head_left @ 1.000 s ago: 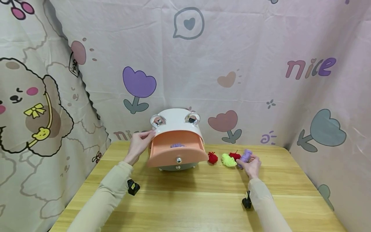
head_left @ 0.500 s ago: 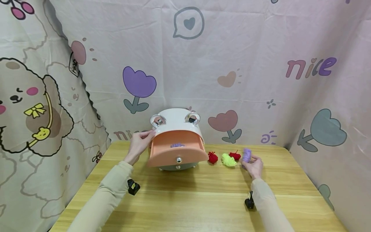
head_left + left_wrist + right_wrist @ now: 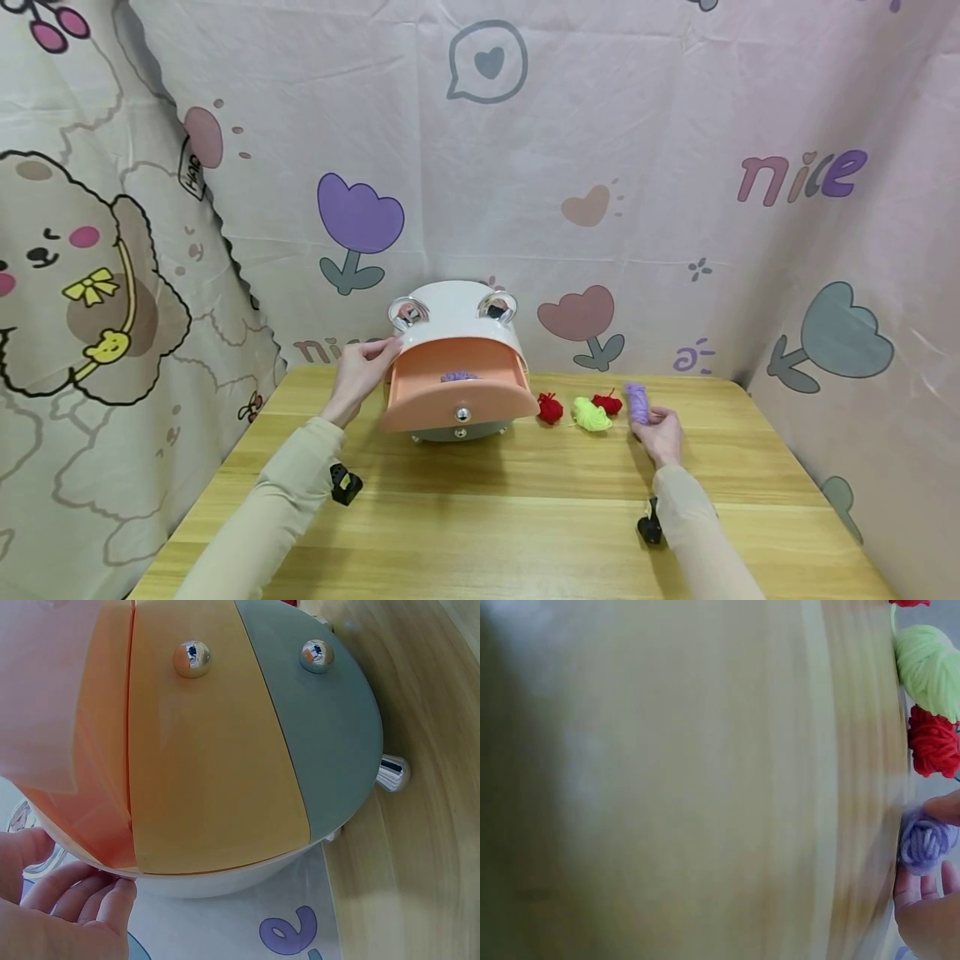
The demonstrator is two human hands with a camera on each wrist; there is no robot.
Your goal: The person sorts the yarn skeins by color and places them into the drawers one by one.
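A small white storage box (image 3: 453, 310) with frog-like silver-ringed eyes stands on the table. Its upper peach drawer (image 3: 461, 402) is pulled out, and purple yarn (image 3: 459, 377) shows inside. My left hand (image 3: 358, 375) holds the box's left side near the eye; in the left wrist view, the curled fingers (image 3: 112, 904) touch its white edge. At the right, my right hand (image 3: 660, 435) pinches a purple yarn skein (image 3: 637, 402) between thumb and fingers, low over or on the table. The right wrist view shows the same purple skein (image 3: 924, 841) end-on.
Between box and right hand lie a red yarn ball (image 3: 551, 408), a yellow-green yarn bundle (image 3: 592, 414) and another red yarn bundle (image 3: 607, 403). Below the peach drawer is a grey-green drawer (image 3: 315, 720) with a silver knob. A patterned cloth (image 3: 480, 167) hangs behind the wooden table (image 3: 480, 542).
My right hand has shifted right, drawing the purple skein away from the red and yellow-green yarn. The skein has turned, its far end now leaning left. My left hand stays on the box.
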